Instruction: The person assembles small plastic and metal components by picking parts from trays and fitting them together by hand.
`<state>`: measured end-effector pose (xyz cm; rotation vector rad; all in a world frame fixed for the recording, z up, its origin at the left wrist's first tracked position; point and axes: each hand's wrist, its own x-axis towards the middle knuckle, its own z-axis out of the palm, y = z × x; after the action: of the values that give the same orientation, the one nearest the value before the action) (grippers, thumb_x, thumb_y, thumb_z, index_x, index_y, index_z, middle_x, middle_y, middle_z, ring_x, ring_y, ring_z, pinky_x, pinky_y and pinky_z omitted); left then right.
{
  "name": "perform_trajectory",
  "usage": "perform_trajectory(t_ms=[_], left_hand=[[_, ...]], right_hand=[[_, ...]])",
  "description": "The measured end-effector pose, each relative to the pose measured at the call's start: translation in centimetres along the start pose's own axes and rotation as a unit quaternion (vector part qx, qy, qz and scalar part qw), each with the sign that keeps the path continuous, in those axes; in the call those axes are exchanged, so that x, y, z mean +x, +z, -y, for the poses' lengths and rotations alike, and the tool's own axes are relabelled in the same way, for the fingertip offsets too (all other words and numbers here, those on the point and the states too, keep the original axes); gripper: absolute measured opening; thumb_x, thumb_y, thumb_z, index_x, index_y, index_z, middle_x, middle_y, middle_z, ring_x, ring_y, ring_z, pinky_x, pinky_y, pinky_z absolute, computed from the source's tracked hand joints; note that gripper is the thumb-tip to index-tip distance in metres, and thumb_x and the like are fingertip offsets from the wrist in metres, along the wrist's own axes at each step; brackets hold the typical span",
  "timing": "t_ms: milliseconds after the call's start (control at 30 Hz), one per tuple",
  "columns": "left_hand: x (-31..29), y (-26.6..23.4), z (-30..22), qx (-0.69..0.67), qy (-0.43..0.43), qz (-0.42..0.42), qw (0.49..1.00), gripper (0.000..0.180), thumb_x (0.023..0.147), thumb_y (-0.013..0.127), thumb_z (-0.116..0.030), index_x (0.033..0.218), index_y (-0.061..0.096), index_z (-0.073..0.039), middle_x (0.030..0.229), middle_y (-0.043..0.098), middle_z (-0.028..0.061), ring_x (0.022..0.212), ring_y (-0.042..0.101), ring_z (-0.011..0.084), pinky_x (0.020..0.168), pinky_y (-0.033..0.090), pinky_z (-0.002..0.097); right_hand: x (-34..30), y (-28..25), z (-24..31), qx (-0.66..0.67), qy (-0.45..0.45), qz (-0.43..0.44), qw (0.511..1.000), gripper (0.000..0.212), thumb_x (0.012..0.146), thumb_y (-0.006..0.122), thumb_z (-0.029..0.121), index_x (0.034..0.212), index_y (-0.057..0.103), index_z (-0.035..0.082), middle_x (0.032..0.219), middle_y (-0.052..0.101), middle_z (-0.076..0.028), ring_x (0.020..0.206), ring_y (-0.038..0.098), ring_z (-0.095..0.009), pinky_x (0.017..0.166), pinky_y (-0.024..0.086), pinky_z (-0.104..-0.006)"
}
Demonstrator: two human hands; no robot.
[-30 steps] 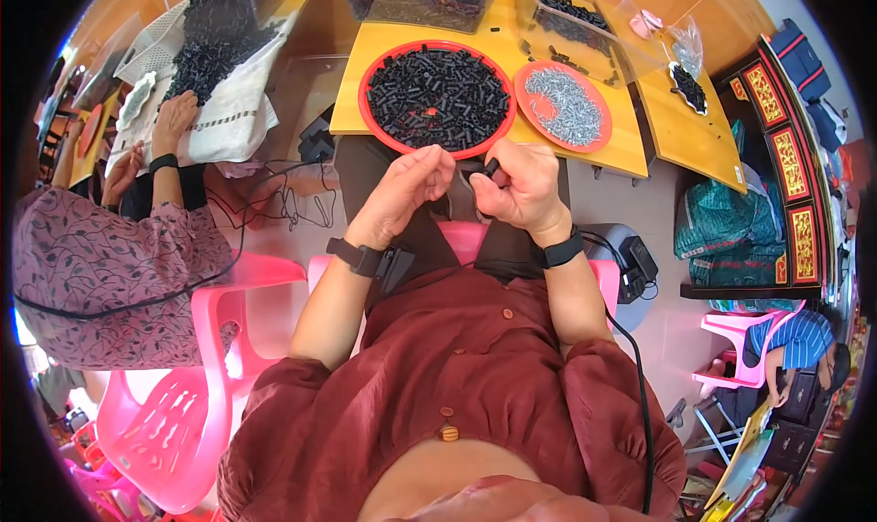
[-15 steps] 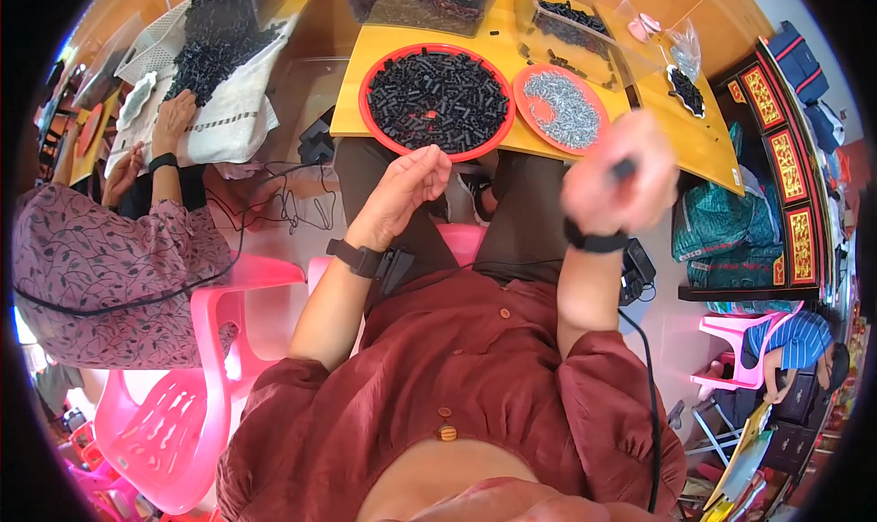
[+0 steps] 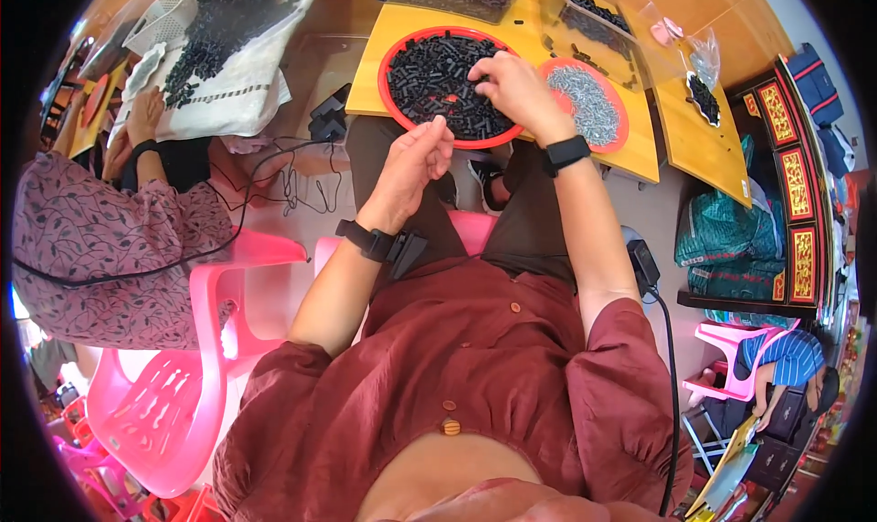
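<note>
Short, cylindrical black pieces (image 3: 427, 76) fill the red tray (image 3: 383, 82) beneath the right fingers (image 3: 487, 66), which curl over them; whether one is grasped cannot be determined. Left fingers (image 3: 433, 137), near the tray's rim, are pinched together, any content hidden. Rightward, lettering on the green bag (image 3: 729, 225) is illegible.

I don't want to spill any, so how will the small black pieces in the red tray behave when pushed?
The black pieces look like short cylinders, so they may roll when pushed. Being small, each is probably light. They lie loosely heaped, so disturbing one would likely shift its neighbours.
</note>
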<state>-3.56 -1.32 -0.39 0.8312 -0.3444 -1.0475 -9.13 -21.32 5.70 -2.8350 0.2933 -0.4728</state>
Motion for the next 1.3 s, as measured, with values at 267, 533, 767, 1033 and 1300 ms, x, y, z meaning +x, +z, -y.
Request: perform_trajectory(t_ms=[267,533,767,1033,1300], left_hand=[[-0.4,-0.1,-0.5,0.012,0.015,-0.015,1.0,0.027,0.097,0.051,-0.033,0.085,0.058,-0.009,0.068,0.053,-0.0036,0.058,0.046,0.0056,0.054,0.037,0.0195],[-0.6,-0.1,-0.2,0.012,0.026,-0.022,0.999,0.027,0.097,0.051,-0.032,0.085,0.058,-0.008,0.068,0.053,-0.0032,0.058,0.046,0.006,0.053,0.037,0.0196],[-0.6,-0.2,0.5,-0.003,0.045,-0.019,0.999,0.026,0.095,0.055,-0.032,0.083,0.06,-0.009,0.066,0.056,-0.0036,0.054,0.048,0.0051,0.051,0.038,0.0191],[-0.9,0.0,0.3,0.008,0.093,-0.04,0.995,0.03,0.096,0.053,-0.028,0.111,0.057,-0.002,0.094,0.066,0.0075,0.072,0.062,0.01,0.065,0.049,0.0225],[-0.1,-0.8,0.6,-0.092,0.075,-0.03,0.992,0.031,0.099,0.047,-0.021,0.124,0.052,-0.004,0.111,0.063,0.0056,0.096,0.063,0.0134,0.082,0.052,0.0245]], right_hand=[[0.4,1.4,0.8,-0.1,-0.024,0.069,0.992,0.013,0.075,0.067,0.009,0.088,0.068,0.01,0.097,0.059,-0.014,0.089,0.062,-0.034,0.076,0.051,-0.0438],[-0.1,1.5,1.2,-0.099,-0.058,0.062,0.992,0.013,0.077,0.066,0.012,0.09,0.064,0.009,0.091,0.055,-0.011,0.088,0.06,-0.032,0.073,0.049,-0.0435],[-0.4,2.8,0.5,-0.107,-0.061,0.018,0.992,0.012,0.077,0.065,0.013,0.084,0.064,0.003,0.091,0.06,-0.016,0.082,0.063,-0.035,0.072,0.052,-0.0445],[-1.7,1.5,3.7,0.005,-0.046,-0.094,0.994,0.017,0.076,0.066,0.018,0.082,0.062,0.002,0.083,0.061,-0.013,0.079,0.063,-0.033,0.069,0.051,-0.0427],[-3.9,1.5,7.5,0.09,-0.115,-0.116,0.982,0.015,0.078,0.065,0.016,0.084,0.062,0.003,0.083,0.058,-0.011,0.076,0.062,-0.029,0.065,0.051,-0.0374]])
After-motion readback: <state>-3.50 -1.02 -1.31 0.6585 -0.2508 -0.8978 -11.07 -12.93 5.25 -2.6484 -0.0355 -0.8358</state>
